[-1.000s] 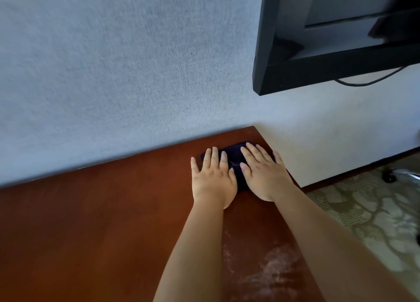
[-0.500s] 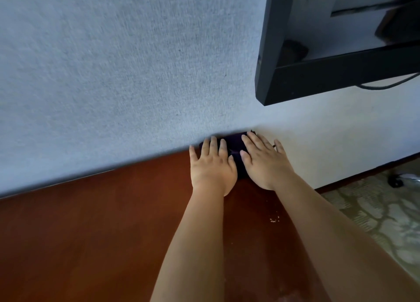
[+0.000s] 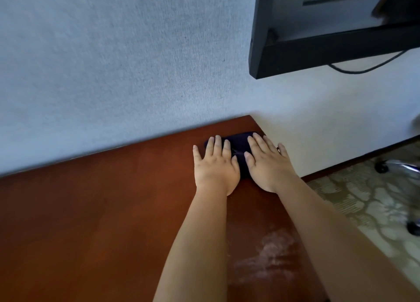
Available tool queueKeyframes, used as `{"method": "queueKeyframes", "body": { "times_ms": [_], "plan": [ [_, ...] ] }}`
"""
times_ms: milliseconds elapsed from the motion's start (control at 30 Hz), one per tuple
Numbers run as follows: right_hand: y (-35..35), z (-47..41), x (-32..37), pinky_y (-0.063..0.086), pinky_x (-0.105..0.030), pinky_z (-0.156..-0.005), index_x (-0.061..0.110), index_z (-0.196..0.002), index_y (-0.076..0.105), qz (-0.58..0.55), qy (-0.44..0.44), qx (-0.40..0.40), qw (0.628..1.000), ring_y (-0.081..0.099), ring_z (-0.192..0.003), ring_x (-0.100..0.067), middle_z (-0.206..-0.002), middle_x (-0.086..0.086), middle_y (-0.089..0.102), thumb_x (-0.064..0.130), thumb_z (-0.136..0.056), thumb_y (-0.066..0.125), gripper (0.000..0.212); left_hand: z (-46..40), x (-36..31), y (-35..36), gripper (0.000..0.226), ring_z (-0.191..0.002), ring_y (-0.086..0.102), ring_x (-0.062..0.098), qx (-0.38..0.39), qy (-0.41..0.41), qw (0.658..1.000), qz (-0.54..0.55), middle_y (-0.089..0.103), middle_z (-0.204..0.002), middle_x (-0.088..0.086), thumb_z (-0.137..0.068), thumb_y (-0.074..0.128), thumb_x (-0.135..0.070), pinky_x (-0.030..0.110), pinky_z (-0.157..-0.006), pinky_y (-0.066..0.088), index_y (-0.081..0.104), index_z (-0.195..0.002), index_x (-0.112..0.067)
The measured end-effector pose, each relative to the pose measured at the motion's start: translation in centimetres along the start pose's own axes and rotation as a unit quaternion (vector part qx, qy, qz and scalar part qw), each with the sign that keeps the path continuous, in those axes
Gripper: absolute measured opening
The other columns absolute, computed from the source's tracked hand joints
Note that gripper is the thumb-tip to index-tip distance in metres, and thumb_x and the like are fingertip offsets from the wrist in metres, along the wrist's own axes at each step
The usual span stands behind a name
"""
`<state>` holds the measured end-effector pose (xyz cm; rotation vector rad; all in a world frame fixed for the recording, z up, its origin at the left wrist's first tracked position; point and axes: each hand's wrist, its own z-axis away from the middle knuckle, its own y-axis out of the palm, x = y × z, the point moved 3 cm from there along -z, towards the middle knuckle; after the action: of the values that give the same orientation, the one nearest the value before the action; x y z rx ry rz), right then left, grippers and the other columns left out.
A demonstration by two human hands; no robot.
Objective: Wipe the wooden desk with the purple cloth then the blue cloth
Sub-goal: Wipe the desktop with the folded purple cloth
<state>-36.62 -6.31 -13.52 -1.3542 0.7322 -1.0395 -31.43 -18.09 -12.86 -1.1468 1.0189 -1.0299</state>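
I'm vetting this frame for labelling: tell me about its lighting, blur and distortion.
Head view: soft daylight, no harsh glare; the wide lens bends the wall line and tilts the black frame. Wall texture is motion-smeared. The purple cloth reads near black under both hands. A pale dusty smear shows on the wooden desk.

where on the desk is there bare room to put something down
The widest bare stretch of desk runs left of the left hand, along the wall. The far right corner is crowded: both hands, right hand included, press the purple cloth. A whitish dusty patch lies between the forearms.
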Motion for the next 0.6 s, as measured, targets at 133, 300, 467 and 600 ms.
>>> {"method": "queueKeyframes", "body": {
  "times_ms": [133,300,467,600],
  "plan": [
    [0.2,1.4,0.2,-0.006,-0.040,-0.119,0.022,-0.154,-0.003,0.001,0.000,0.002,1.000,-0.008,-0.148,-0.013,-0.161,0.005,-0.010,0.039,-0.103,0.009,0.055,1.4,-0.1,0.1,0.056,-0.148,-0.013,0.018,0.008,0.004,1.000,0.002,-0.010,-0.162,0.004,-0.103,0.010,-0.037,0.053,-0.118,-0.007,-0.002,-0.155,-0.017],
    [-0.2,0.2,0.1,-0.005,-0.040,-0.119,0.023,-0.154,-0.003,0.014,-0.017,0.002,1.000,-0.008,-0.148,-0.013,-0.161,0.005,-0.010,0.039,-0.103,0.009,0.055,0.5,0.0,0.1,0.056,-0.148,-0.014,0.018,0.006,0.007,1.000,0.005,-0.009,-0.162,0.004,-0.103,0.010,-0.037,0.052,-0.118,-0.007,-0.001,-0.155,-0.018],
    [-0.8,-3.6,-0.2,-0.005,-0.042,-0.119,0.023,-0.154,-0.003,0.016,-0.022,0.003,1.000,-0.008,-0.148,-0.012,-0.161,0.005,-0.010,0.040,-0.103,0.009,0.055,-3.1,0.4,-0.5,0.056,-0.148,-0.013,0.018,0.002,-0.002,1.000,0.004,-0.008,-0.162,0.004,-0.103,0.011,-0.037,0.052,-0.118,-0.007,0.000,-0.155,-0.017],
    [-1.2,-6.9,-0.5,-0.004,-0.042,-0.120,0.023,-0.154,-0.002,0.011,-0.023,-0.003,1.000,-0.008,-0.148,-0.012,-0.161,0.005,-0.009,0.039,-0.103,0.009,0.055,-6.4,0.6,-0.9,0.056,-0.148,-0.012,0.018,0.004,-0.013,1.000,-0.005,-0.007,-0.162,0.004,-0.103,0.011,-0.037,0.052,-0.118,-0.007,-0.001,-0.155,-0.017]
  ]
}}
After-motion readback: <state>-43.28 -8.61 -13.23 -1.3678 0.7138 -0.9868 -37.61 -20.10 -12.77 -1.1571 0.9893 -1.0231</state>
